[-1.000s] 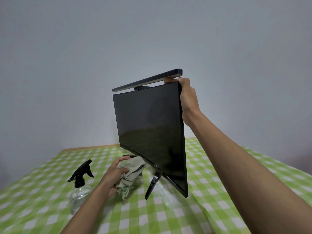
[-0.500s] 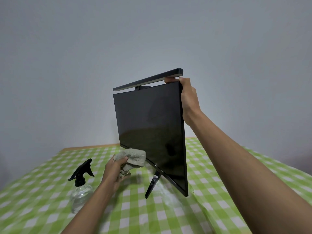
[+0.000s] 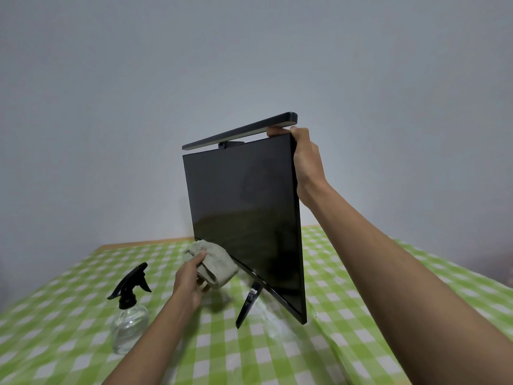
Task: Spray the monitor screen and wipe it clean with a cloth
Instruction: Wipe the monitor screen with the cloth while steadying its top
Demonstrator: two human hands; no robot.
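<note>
A black monitor (image 3: 244,215) stands on a thin leg (image 3: 248,304) in the middle of the table, its dark screen turned toward the left. My right hand (image 3: 306,162) grips its top right corner from behind. My left hand (image 3: 190,279) holds a folded grey-green cloth (image 3: 216,263) pressed against the screen's lower left edge. A clear spray bottle (image 3: 129,315) with a black trigger head stands upright on the table, left of my left forearm.
A slim black light bar (image 3: 238,132) sits on top of the monitor. A green and white checked tablecloth (image 3: 277,351) covers the table. A plain grey wall (image 3: 111,107) rises just behind the table's far edge.
My left hand has lifted the cloth from the table up to the screen's lower left edge. My right hand and the monitor have stayed put.
</note>
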